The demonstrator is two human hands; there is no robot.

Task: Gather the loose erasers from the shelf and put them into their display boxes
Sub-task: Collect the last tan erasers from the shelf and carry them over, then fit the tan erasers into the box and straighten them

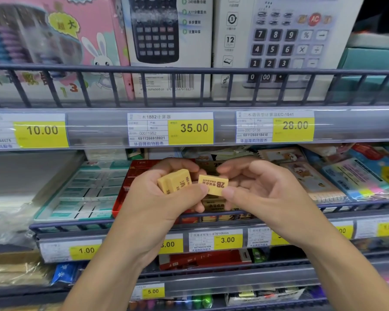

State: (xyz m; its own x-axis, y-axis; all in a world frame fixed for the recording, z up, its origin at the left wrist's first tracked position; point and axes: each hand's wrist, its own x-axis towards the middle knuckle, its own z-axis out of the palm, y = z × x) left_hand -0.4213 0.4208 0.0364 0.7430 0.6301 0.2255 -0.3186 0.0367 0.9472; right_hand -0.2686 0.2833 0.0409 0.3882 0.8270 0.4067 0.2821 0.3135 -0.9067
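Palm-up, left hand [166, 194] grips stacked erasers [174, 180]; right hand [254, 185] pinches one 2B eraser [213, 185].

Landmark: the yellow 35.00 price tag [190, 128] before me. Directly above it stands a boxed black scientific calculator [155, 30]; right of that box, a boxed grey desk calculator [285, 41]; left, a pink rabbit-printed box [54, 41]. Right of the tag, a 28.00 price tag [293, 126]. Below left, a teal tray of white packets [85, 191].
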